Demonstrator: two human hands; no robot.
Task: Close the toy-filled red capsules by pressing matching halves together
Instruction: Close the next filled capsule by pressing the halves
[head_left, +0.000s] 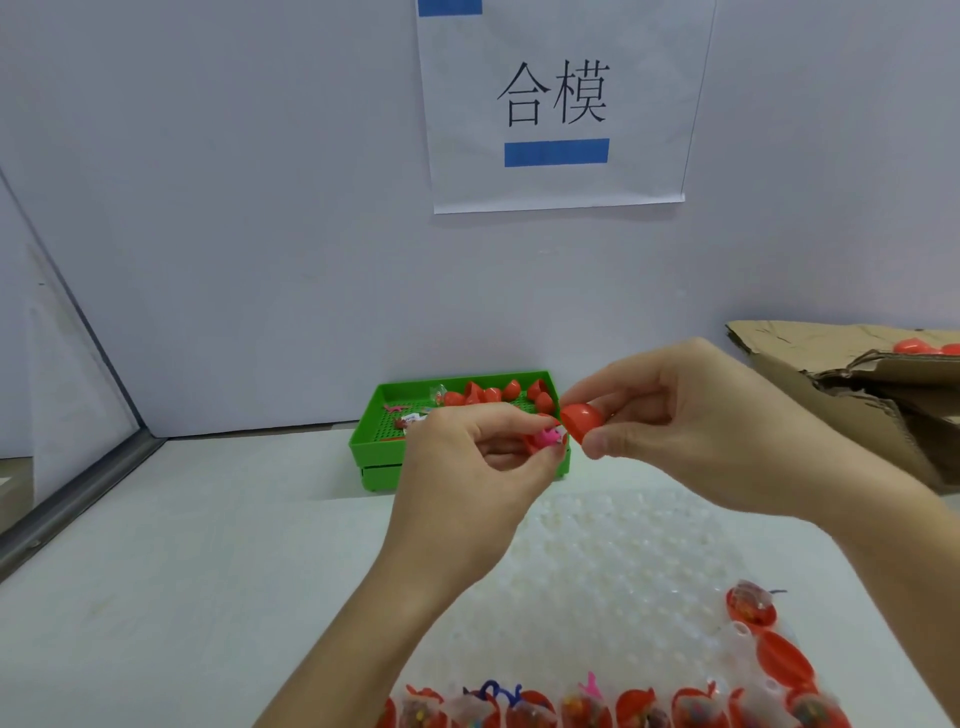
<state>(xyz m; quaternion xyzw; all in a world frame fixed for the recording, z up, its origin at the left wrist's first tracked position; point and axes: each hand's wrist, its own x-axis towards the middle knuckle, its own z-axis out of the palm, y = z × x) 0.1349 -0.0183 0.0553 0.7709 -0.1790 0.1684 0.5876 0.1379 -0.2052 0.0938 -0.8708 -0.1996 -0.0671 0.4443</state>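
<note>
My right hand (691, 426) pinches a red capsule half (582, 420) between thumb and fingers, held in the air over the table. Just left of it my left hand (467, 467) grips the other red half, mostly hidden by its fingers, with a pink toy (549, 436) sticking out. The two halves are close together but apart. Several open red capsule halves (639, 706) filled with toys stand in a row along the near edge of a clear bumpy mat (597, 561).
A green tray (374, 441) by the back wall holds several red capsule halves and small toys. A torn cardboard box (857, 405) at the right contains red capsules. A paper sign hangs on the wall. A metal rail runs along the left.
</note>
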